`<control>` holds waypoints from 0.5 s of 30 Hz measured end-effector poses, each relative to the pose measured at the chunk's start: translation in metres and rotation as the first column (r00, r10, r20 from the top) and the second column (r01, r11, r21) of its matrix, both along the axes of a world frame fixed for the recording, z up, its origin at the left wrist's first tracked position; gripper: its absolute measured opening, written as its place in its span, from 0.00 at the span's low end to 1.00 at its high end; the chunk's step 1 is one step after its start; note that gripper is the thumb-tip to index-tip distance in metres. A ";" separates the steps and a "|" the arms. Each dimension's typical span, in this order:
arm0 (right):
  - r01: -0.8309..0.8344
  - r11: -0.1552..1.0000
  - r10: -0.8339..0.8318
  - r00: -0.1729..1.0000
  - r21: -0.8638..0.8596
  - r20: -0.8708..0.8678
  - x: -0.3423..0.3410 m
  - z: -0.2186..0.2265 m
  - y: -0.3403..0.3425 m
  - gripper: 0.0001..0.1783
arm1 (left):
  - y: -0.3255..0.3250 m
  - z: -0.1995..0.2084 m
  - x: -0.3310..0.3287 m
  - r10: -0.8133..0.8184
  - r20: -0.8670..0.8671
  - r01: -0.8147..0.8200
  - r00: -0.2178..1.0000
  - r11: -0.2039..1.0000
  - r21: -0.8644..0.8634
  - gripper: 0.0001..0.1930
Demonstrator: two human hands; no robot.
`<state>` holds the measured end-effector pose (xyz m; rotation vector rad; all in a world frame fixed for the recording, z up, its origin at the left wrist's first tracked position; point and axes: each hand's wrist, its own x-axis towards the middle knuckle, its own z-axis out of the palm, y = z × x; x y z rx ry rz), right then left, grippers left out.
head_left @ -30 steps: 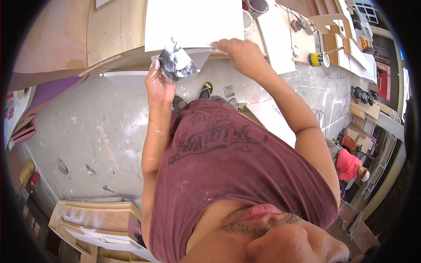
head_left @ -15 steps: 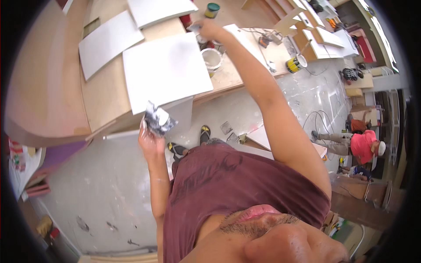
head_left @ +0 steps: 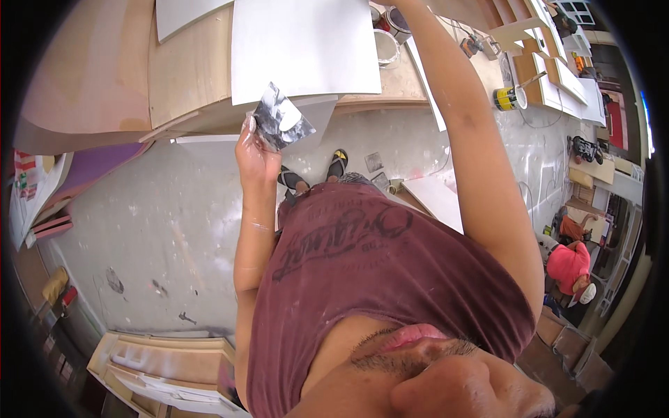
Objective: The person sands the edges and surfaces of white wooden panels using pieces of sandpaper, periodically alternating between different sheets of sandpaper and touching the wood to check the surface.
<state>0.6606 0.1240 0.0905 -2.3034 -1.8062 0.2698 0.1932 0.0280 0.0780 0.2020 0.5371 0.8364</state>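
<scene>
My left hand [head_left: 258,155] grips a thin, square, dark-smeared plate [head_left: 270,127] by its lower edge. A dab of white paste [head_left: 290,120] lies on that plate, which is tilted up just in front of the bench. My right forearm [head_left: 460,97] stretches up past the bench, and the hand itself runs out of the picture at the top edge, so its fingers are hidden. Close to that wrist stands a white-rimmed bucket [head_left: 397,57]. A large white panel [head_left: 303,52] lies on the wooden bench [head_left: 188,76], just beyond the held plate.
Another white panel [head_left: 182,15] lies farther left. To the right are a cordless drill [head_left: 468,47] and a yellow-and-black paint can [head_left: 504,99] with a brush. A wooden cabinet frame [head_left: 164,366] stands at lower left. A person in a pink shirt [head_left: 568,268] bends over at far right.
The view has shifted, moving the bench toward the top. My right hand, which was over the bench beside the buckets, has left the picture. My left hand still holds the smeared plate, now showing its face more.
</scene>
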 end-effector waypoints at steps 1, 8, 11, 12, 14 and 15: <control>-0.004 1.000 0.005 0.998 -0.007 0.068 -0.015 0.006 0.001 0.16 | 0.000 -0.001 -0.002 0.011 -0.009 -0.011 1.000 1.000 -0.012 0.13; -0.038 0.998 0.047 0.984 -0.056 0.170 -0.136 0.049 -0.067 0.19 | 0.000 -0.004 -0.004 0.055 -0.023 -0.056 0.998 0.998 -0.026 0.14; -0.044 0.987 0.063 0.991 -0.156 0.121 -0.168 0.045 -0.128 0.27 | 0.003 -0.004 0.002 0.031 0.005 -0.031 1.000 0.999 -0.031 0.14; -0.083 0.991 0.094 0.990 -0.108 0.103 -0.181 0.045 -0.150 0.28 | 0.003 -0.004 0.002 0.028 0.022 -0.027 0.999 0.999 -0.037 0.14; -0.154 0.987 0.156 0.987 -0.045 0.051 -0.201 0.049 -0.193 0.28 | 0.002 -0.001 0.003 0.032 0.005 -0.032 0.999 0.999 -0.041 0.15; -0.185 0.982 0.185 0.983 -0.030 0.016 -0.209 0.052 -0.210 0.27 | 0.001 0.000 0.004 0.038 -0.011 -0.038 0.999 0.998 -0.042 0.15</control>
